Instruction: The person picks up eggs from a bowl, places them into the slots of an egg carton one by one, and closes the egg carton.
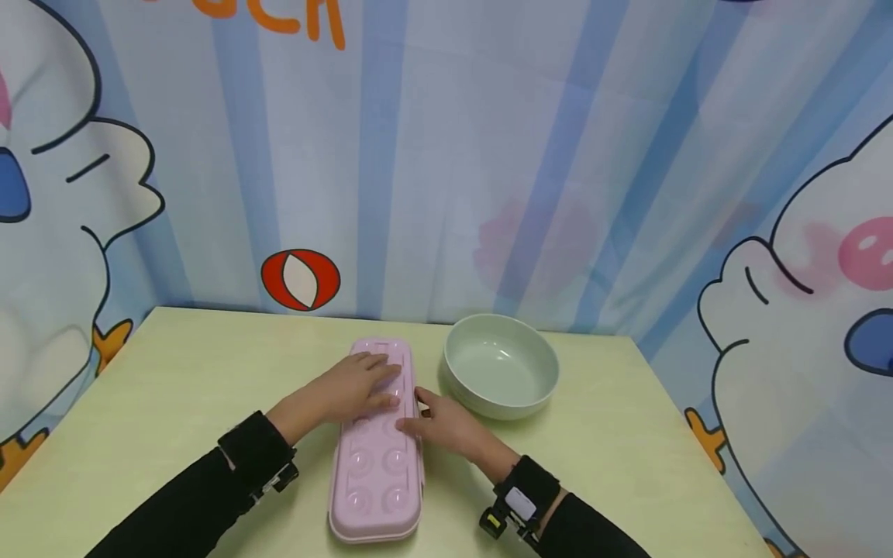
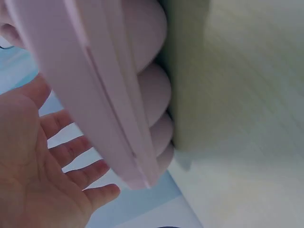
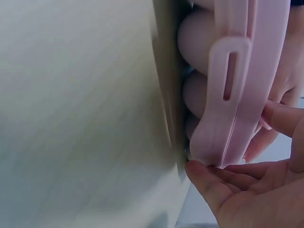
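Note:
A long pink plastic egg box [image 1: 378,473] with a domed lid lies lengthwise on the table. My left hand [image 1: 354,387] rests on the lid's upper half, its fingers spread and fairly straight; the left wrist view shows this palm [image 2: 42,166] beside the box's edge. At the box's right side, my right hand [image 1: 453,426] grips the edge, thumb on the lid. The right wrist view has its fingers [image 3: 209,185] at the end of a slotted side latch [image 3: 230,76]. The lid looks closed, and the inside of the box is hidden.
A pale green bowl [image 1: 501,368] stands right of the box, close to my right hand. Behind the pale yellow table [image 1: 209,364] hangs a blue striped cartoon curtain [image 1: 446,170], which also runs along both sides.

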Tool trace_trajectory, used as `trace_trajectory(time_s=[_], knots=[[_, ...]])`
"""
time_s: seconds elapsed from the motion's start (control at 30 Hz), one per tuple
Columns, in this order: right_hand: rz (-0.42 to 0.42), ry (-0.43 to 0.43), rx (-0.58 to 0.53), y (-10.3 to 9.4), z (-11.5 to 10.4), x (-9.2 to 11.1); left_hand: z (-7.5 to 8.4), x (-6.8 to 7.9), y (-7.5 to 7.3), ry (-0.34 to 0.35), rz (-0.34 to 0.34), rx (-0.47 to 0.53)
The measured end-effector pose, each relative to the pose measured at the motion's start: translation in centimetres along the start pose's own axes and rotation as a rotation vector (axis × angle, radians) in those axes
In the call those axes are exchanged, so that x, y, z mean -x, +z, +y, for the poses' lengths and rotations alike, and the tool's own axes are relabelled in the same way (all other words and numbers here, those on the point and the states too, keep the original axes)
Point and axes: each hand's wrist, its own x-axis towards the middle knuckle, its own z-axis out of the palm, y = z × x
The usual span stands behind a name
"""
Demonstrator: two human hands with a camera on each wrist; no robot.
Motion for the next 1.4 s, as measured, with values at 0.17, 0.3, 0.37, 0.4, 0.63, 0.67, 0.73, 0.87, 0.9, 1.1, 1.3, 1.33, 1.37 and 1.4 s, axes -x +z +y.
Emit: trace_trajectory(time_s=[0.17,0.3,0.37,0.4,0.63,0.67,0.73,0.87,0.9,1.1,1.3,1.33,1.37,1.4], knots=[[-0.022,-0.013,0.029,0.3,-0.1,1.3,1.4,1.9,-0.7,0.022,0.004,0.004],[-0.033,0.007,0.049,0.6,-0.1,2.2,2.7,3.4,-1.0,0.043,-0.007,0.014],[-0.036,0.004,0.042,0.6,-0.1,2.7,3.3,4.1,-1.1,0.047,-0.018,0.026],[-0.039,-0.001,0.036,0.6,-0.1,2.9,3.6,4.5,-1.1,0.047,-0.025,0.031],[-0.057,0.019,0.002,0.7,0.6,4.4,5.3,6.1,-0.7,0.038,-0.104,0.097],[-0.061,0.021,-0.005,0.7,0.6,4.5,5.5,6.4,-0.6,0.042,-0.111,0.098],[-0.066,0.013,-0.023,0.7,0.6,4.8,5.9,6.7,-0.4,0.049,-0.121,0.095],[-0.080,-0.007,-0.065,0.8,0.6,5.2,6.5,7.1,0.0,0.053,-0.143,0.090],[-0.086,-0.010,-0.079,0.8,0.6,5.3,6.6,7.1,0.1,0.051,-0.154,0.095],[-0.098,-0.026,-0.092,1.0,0.6,5.2,7.0,7.1,0.1,0.036,-0.212,0.102],[-0.080,-0.047,-0.133,1.3,0.9,5.1,7.1,7.0,-0.2,0.033,-0.239,0.103],[-0.076,-0.051,-0.140,1.4,1.0,5.1,7.1,7.0,-0.3,0.033,-0.240,0.105],[-0.071,-0.055,-0.143,1.4,1.0,5.1,7.2,7.0,-0.3,0.036,-0.239,0.106],[-0.065,-0.057,-0.142,1.5,1.0,5.2,7.2,6.9,-0.4,0.038,-0.238,0.104]])
